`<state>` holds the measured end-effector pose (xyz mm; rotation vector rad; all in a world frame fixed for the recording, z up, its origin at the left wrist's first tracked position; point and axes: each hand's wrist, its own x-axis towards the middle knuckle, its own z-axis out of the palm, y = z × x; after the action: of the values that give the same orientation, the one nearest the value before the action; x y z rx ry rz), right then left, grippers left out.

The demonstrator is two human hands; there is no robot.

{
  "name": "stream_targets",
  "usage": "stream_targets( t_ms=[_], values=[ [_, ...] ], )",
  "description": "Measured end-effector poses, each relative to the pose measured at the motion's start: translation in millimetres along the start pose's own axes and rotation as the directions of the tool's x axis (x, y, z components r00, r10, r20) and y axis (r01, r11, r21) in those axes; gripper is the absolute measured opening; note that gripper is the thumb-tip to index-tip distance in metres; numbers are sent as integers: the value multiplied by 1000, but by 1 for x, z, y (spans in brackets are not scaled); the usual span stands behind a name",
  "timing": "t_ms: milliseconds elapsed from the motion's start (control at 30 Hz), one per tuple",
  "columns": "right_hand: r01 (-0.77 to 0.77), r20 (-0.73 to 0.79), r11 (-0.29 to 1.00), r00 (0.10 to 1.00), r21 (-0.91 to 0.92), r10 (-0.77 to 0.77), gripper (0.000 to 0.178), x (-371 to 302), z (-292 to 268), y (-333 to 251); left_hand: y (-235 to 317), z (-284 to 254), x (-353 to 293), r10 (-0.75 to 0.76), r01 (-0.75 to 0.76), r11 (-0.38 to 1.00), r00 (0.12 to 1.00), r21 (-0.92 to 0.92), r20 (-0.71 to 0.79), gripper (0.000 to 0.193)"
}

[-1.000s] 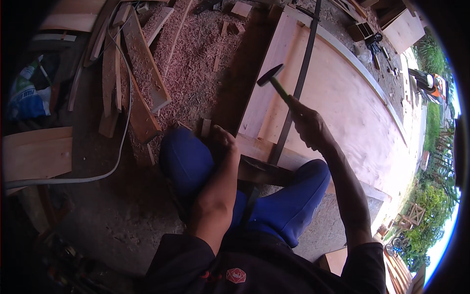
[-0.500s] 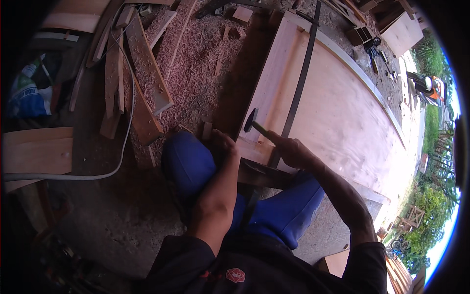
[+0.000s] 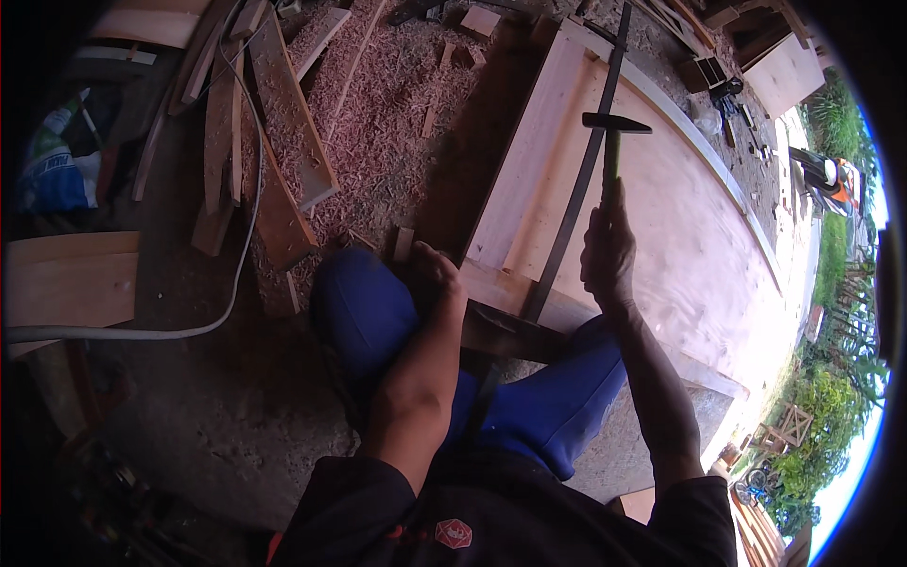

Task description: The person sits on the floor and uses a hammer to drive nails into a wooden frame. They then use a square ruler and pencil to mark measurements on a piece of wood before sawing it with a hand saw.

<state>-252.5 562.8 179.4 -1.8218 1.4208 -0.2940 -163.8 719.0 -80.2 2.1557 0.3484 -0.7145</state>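
Observation:
My right hand (image 3: 609, 253) is wrapped round the green handle of a hammer (image 3: 616, 123), its dark head raised above a pale wooden panel (image 3: 661, 208) with a raised frame. Low at the near left corner of that frame is my left hand (image 3: 436, 265), its fingers curled. The end of a small wood block (image 3: 404, 244) shows right beside them; whether the hand grips it is hidden. A long dark metal bar (image 3: 573, 198), like a bar clamp, runs lengthwise across the panel and passes behind the hammer.
Wood shavings (image 3: 387, 142) cover the floor at the far left, beside several loose boards (image 3: 283, 123). A grey cable (image 3: 248, 255) curves past them. My knees, in blue trousers (image 3: 364, 298), flank the panel's near end. More timber lies at the far right.
My right hand has lifted the hammer up and to the right, away from the frame's near left corner, and its head has swung upward. My left hand stays about where it was.

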Motion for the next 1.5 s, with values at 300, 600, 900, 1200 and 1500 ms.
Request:
stream_targets(
  t_ms=[300,600,900,1200,1500],
  values=[
    [302,165,943,946,-139,-279,58,-6,14,32,-6,5,15,-89,93,982,996,-167,27,61],
    [322,155,946,937,-48,-311,56,-12,33,2,-96,36,78,186,-213,970,962,-118,-201,67],
    [293,173,948,947,-121,-270,58,-20,19,20,36,-46,-15,25,-39,988,995,148,95,64],
    [330,136,943,937,-35,-322,58,-19,24,12,-6,-27,18,40,-40,999,999,-10,19,62],
    [327,154,944,936,-42,-318,58,-22,19,21,47,-64,-18,9,-63,974,971,220,237,71]
  ],
)
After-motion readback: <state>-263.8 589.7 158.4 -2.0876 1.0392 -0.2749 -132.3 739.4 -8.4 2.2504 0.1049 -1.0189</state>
